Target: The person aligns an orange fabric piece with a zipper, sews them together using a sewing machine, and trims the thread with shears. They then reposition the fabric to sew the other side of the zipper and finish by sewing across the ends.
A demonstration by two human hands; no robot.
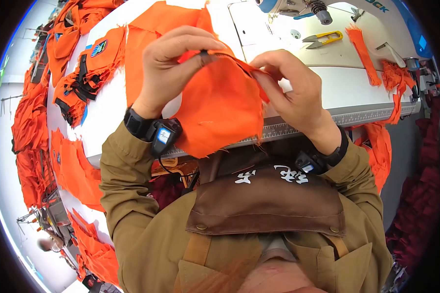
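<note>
An orange fabric piece [225,107] with frayed edges hangs between my hands over the table's front edge. My left hand [173,63] pinches its upper left edge, where a dark strip shows by the fingertips. At the right end of the same edge, my right hand [291,83] grips the cloth between thumb and fingers. A dark line, perhaps a zipper or tape, runs along the edge between both hands. Behind my left hand, a larger orange panel [137,58] lies flat on the white tabletop.
A sewing machine [298,7] stands at the back right, with yellow thread snips [323,39] near it. Orange strips [364,56] lie at the right. Orange pieces with black trim [90,73] are piled at the left. A ruler [337,117] runs along the table's front edge.
</note>
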